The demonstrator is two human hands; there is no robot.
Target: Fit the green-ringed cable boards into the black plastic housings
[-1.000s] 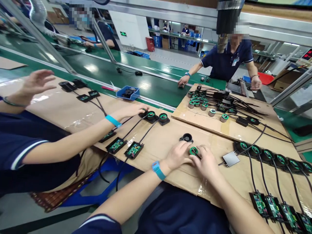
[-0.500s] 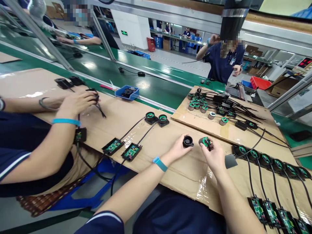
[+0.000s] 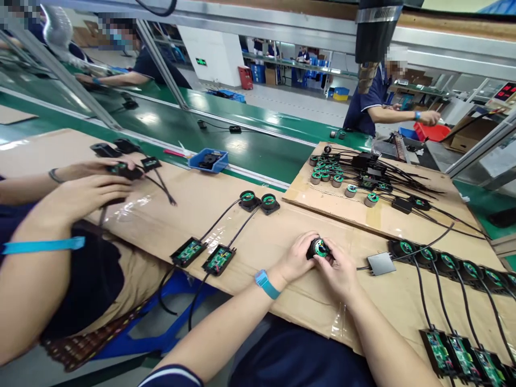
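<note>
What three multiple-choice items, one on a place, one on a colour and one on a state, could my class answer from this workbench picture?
1. Where does the blue tray sit?
A. at the edge of the green conveyor belt
B. on the floor
C. on the person's lap

2. What colour is the wristband on the left hand?
A. red
B. blue
C. yellow

3. How is the round black part with the green ring held?
A. lying alone on the cardboard
B. in the left hand only
C. between both hands, the right hand too

Answers:
1 A, the tray rests by the belt's near rail.
2 B, the band at the wrist is light blue.
3 C, fingers of both hands close round the part.
</note>
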